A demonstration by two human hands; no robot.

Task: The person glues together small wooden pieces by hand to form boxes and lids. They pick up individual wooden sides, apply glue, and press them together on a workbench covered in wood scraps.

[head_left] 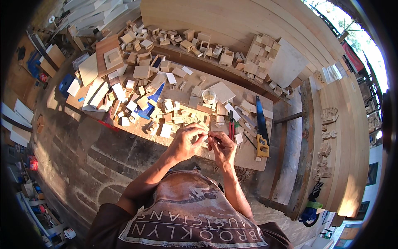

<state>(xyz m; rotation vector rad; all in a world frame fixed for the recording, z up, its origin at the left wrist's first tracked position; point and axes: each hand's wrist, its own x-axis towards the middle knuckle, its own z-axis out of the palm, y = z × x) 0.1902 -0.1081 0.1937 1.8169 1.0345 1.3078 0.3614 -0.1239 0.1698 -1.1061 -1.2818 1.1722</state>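
Observation:
My left hand (186, 142) and my right hand (223, 148) meet just above the near edge of the wooden workbench (253, 159). Fingertips of both are pinched together around something too small to make out. Left of my left hand lie small wood blocks (166, 130) and thin offcuts. A red-handled tool that looks like pliers (231, 129) rests just beyond my right hand. Farther right is a handsaw (262, 143) with a yellow handle and a dark blue blade. Beyond my hands stands a small tub (208, 97) with pale contents.
Many small wooden boxes (226, 58) crowd the bench's back ledge. A blue triangular piece (150, 103) lies among the offcuts. Long planks (344, 137) run along the right side, with stacked block pieces (329, 115) on them. White boards (93, 14) are piled at the back left.

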